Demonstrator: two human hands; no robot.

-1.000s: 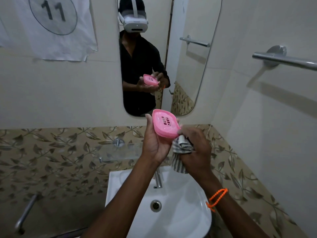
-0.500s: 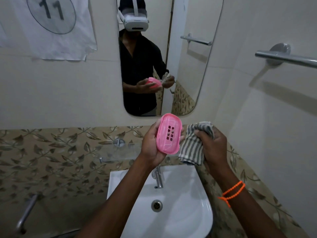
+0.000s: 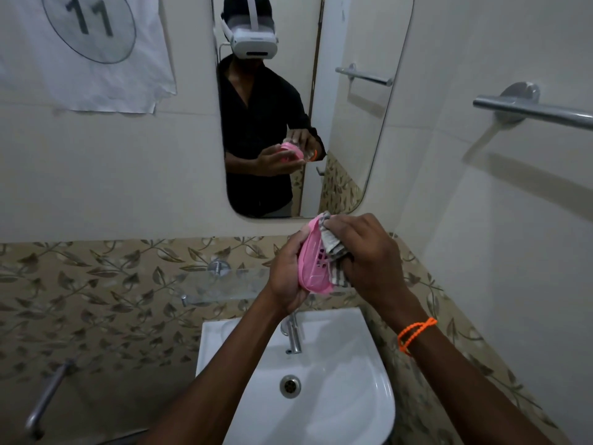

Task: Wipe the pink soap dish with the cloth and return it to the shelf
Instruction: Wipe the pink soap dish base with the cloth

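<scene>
Wall (image 3: 80,175): pale tile fills the upper frame, with a leaf-pattern band across the middle. A paper sheet (image 3: 86,49) marked "11" hangs at upper left. A tall mirror (image 3: 353,130) sits at top centre and reflects the person holding the dish. A metal rail (image 3: 539,112) runs along the side wall at upper right.

Sink (image 3: 337,396): white basin at lower centre, with the tap (image 3: 293,335) at its back edge and the drain in the middle. The hands work directly above it, probably so that drips or grit fall into the bowl.

Shelf (image 3: 221,284): a clear glass ledge on the patterned band, left of centre, just beside the left hand. Nothing visible on it; this is judged to be where the dish goes back.

Left hand (image 3: 285,274): centre frame, fingers curled and clamped around the back and lower edge of the soap dish (image 3: 313,264). The dish is held on edge, hollow side turned right, likely to open the inside to the cloth.

Right hand (image 3: 369,255): right of the dish, fingers closed on a bunched striped cloth (image 3: 333,248), pressing it into the hollow. An orange band (image 3: 415,332) circles that wrist.

Judgement: wiping is under way and the return to the shelf is not yet done. A wet plastic dish may slip, so the left-hand grip matters.
</scene>
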